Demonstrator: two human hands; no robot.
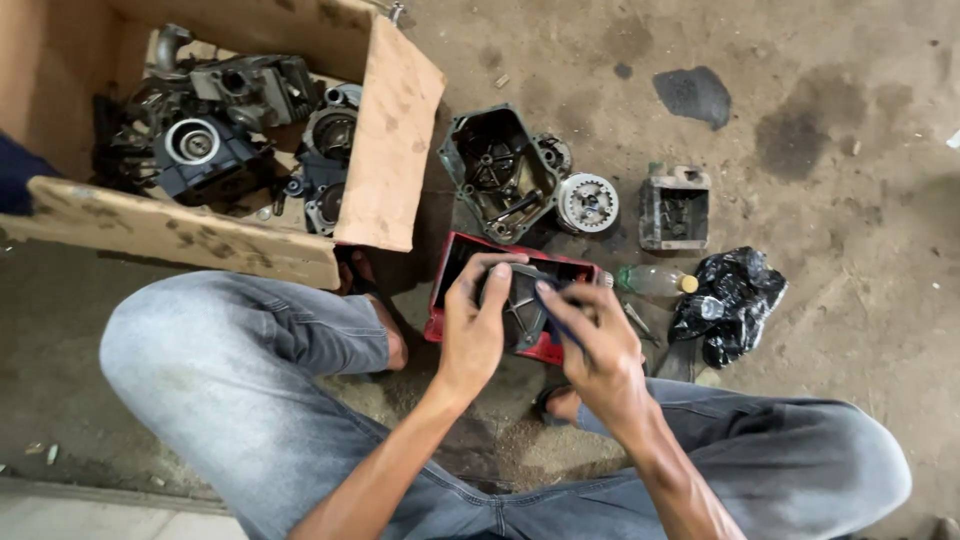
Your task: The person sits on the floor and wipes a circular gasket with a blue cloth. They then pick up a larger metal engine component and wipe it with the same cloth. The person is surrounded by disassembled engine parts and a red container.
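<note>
My left hand [473,330] and my right hand [598,345] together hold a dark grey metal engine cover [523,305] above a red rectangular tray [447,290] on the ground. The left hand grips the cover's left edge, fingers curled over its top. The right hand's fingers lie across its right side, and a thin dark tool seems to be under them, though I cannot make it out clearly. My knees in grey jeans are at either side.
A cardboard box [385,150] of engine parts stands at upper left. Beyond the tray lie a grey-green engine casing [495,175], a round gear [587,203], a small metal block [674,207], a plastic bottle [655,280] and a black plastic bag [730,300].
</note>
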